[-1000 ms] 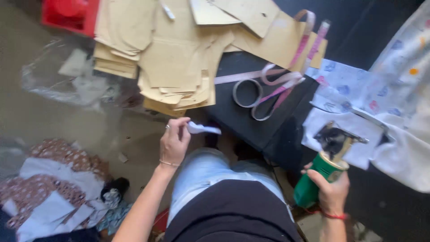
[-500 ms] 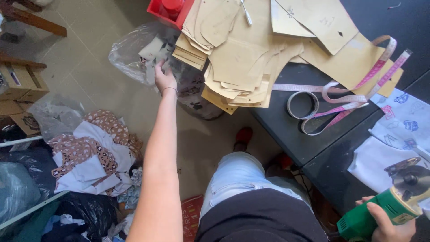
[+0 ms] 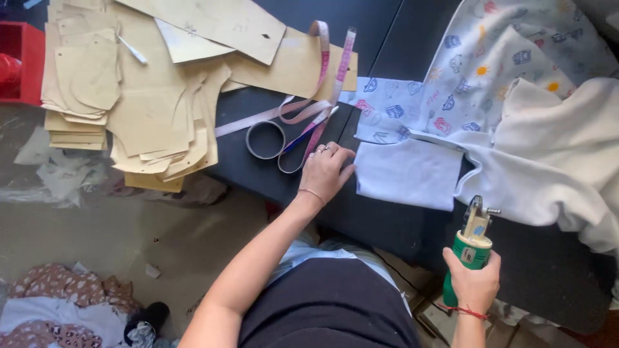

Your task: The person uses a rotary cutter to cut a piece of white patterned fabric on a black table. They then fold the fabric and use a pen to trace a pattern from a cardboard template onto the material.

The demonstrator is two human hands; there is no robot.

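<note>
My left hand (image 3: 325, 169) rests flat on the black table (image 3: 387, 222), fingers spread, touching the left edge of a pale folded fabric piece (image 3: 408, 174). Large scissors (image 3: 280, 140) and a pink measuring tape (image 3: 316, 96) lie just beyond its fingertips. My right hand (image 3: 474, 283) grips a green electric rotary cutter (image 3: 472, 248), held upright near the table's front edge, its metal head pointing at the white fleece cloth (image 3: 554, 167).
Printed white fabric (image 3: 490, 71) lies at the back right. Stacks of tan cardboard patterns (image 3: 148, 109) overhang the table's left end, with a red box (image 3: 19, 61) beside them. Fabric scraps (image 3: 58, 309) and clear plastic (image 3: 58, 174) lie on the floor.
My left arm came back from the plastic bag on the floor and set its hand on the table by the fabric. The view swung right; the cutter rose slightly.
</note>
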